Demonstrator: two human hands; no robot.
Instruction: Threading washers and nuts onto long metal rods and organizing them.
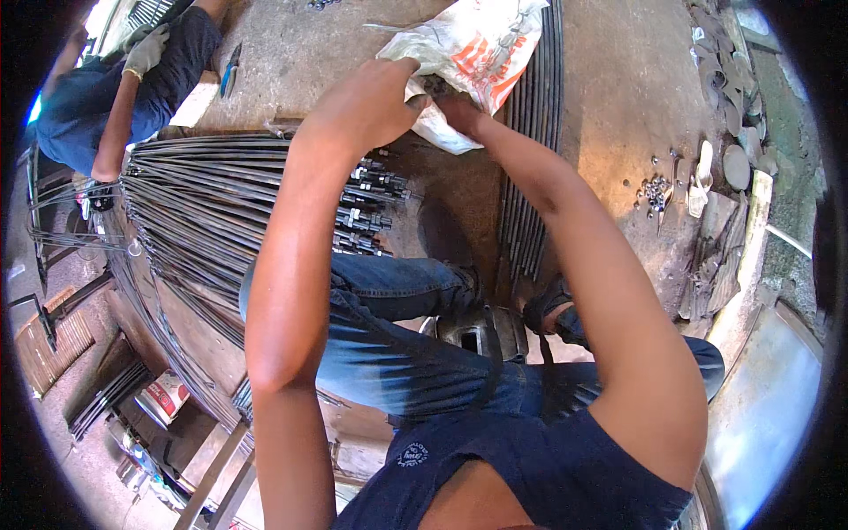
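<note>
The left hand (pixel 362 104) grips the white bag (pixel 477 49) while the right hand (pixel 460 113) reaches inside, its hidden fingers impossible to tell.

Straight ahead, the white-and-orange plastic sack (pixel 481 40) lies on the flat brown surface (pixel 605 71); the bare left hand (pixel 358 110) is at its left edge, the bare right hand (pixel 459 113) partly inside its mouth! Along the sack's right side runs a row of long, dark metal rods (pixel 523 199), passing under the right forearm. Over to the left, a fanned bundle of thin black rods (pixel 203 190) stretches beneath the left forearm, its silvery cylindrical metal fittings (pixel 367 216) toward the middle. Beyond that bundle sit blue-handled metal pliers (pixel 230 72), and out right, well apart, a heap of small round silvery metal pieces (pixel 654 194)!
</note>
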